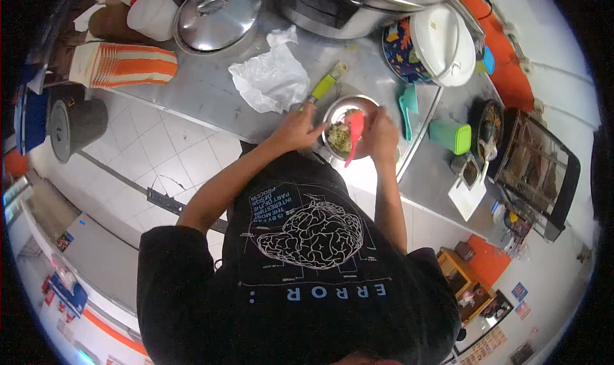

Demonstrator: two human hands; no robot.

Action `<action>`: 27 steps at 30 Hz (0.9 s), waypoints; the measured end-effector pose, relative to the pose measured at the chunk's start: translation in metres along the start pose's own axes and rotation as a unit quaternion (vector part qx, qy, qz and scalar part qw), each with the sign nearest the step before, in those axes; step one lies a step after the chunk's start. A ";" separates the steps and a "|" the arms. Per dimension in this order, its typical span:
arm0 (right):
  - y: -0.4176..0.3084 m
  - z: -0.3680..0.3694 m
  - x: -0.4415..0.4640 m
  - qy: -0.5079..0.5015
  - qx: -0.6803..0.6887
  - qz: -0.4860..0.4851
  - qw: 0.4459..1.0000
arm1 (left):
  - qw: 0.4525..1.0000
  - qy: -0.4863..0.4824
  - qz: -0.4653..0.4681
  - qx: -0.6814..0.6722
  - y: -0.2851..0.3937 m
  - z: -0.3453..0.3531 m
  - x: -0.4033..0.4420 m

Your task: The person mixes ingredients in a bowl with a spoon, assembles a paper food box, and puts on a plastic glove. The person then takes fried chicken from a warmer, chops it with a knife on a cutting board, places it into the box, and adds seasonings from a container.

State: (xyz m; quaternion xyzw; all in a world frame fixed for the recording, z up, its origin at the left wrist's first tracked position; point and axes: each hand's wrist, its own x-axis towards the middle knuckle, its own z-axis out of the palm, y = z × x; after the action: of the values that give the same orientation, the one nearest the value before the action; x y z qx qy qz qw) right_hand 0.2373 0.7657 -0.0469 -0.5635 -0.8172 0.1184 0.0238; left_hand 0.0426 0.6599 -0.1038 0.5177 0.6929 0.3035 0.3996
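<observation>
A metal bowl [330,118] holds chopped pale-green food [339,139], and a red spoon [355,132] rests in it. My right hand [382,135] grips the bowl's right rim. On the bowl's left side is my left hand [296,130], thumb and forefinger apart, with the thumb near the rim. A green-handled utensil [325,87] lies just beyond its fingertips; its lower end is partly hidden by the hand. Crumpled white paper [272,74] sits on the metal counter [211,96], left of the utensil.
Behind stand a lidded metal pot [217,13], a large cooker [320,13] and a patterned pot with a white lid [444,45]. Right of the bowl are a teal scoop [408,109], a green container [451,137] and a white board [468,195]. A striped bag [131,64] lies left.
</observation>
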 end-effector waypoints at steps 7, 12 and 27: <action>0.021 0.058 -0.062 -0.065 -0.099 -0.018 0.993 | 0.999 -0.025 -0.021 0.014 -0.033 0.083 0.021; 0.046 0.019 -0.065 0.031 -0.075 -0.089 0.993 | 1.000 0.008 -0.013 0.017 -0.012 0.046 0.004; -0.128 -0.010 0.021 -0.015 -0.080 -0.272 0.959 | 0.955 0.276 -0.104 -0.028 -0.023 -0.091 -0.067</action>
State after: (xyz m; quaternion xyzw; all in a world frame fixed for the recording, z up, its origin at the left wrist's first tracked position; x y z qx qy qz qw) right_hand 0.1142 0.7433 -0.0108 -0.3179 -0.9468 0.0506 -0.0023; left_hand -0.0375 0.5887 -0.0618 0.3275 0.8173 0.4112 0.2362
